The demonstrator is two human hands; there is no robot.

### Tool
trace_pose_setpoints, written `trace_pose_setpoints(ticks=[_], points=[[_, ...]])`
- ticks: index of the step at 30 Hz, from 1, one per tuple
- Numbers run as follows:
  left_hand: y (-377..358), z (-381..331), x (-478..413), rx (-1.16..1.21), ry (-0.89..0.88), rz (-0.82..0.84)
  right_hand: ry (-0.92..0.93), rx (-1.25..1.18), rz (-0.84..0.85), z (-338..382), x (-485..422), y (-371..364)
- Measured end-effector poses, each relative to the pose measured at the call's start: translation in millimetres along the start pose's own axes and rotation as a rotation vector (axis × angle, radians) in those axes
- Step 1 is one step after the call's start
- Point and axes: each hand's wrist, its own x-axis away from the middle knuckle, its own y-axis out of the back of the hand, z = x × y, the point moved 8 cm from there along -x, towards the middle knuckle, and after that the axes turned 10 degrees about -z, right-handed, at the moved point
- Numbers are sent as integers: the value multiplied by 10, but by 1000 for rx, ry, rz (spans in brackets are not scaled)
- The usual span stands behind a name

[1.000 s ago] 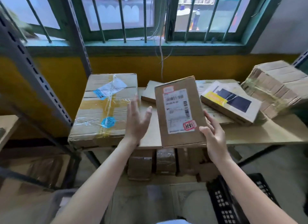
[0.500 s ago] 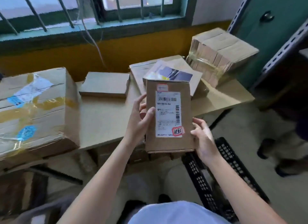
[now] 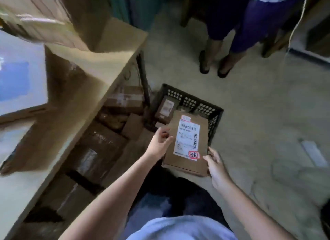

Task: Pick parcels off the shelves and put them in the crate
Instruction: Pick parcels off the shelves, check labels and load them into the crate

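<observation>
Grey concrete floor [image 3: 250,114]; wooden shelf board [image 3: 103,68] at left; dim light.

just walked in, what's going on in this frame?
A person is holding a flat cardboard parcel with a white shipping label in both hands, left hand on its left edge and right hand at its lower right corner. It hangs over the black crate on the floor, not yet released. A smaller parcel already lies in the crate.

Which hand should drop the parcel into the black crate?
Probably the right hand: it grips the parcel by its near corner above the crate. The left hand just pinches one edge, crowded by the shelf.
</observation>
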Motion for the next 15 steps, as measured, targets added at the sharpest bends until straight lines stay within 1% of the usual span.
trace_pose_setpoints(ticks=[4,6,7,9,11,12,13,15], points=[[-394,498,-729,-96,137,-5,-251,-52,5,-339,-435,-187],[-571,688,-1087,-98,163,-24,-362,-58,-35,-554,-663,-267],[-680,776,-1241,-118,171,-1,-404,-63,-58,-650,-796,-305],[-941,1041,-1480,-151,247,128,-474,-102,-114,-841,-1092,-338],[-1189,1343,-1634,-162,358,283,-492,-139,-178,-990,-1409,-315],[-1302,1469,-1752,-194,367,332,-479,-154,-205,-1047,-1594,-300],[-1398,1582,-1901,-233,355,351,-461,-162,-218,-1097,-1792,-299],[-1577,1761,-2253,-260,310,322,-421,-177,-200,-1185,-2246,-366]])
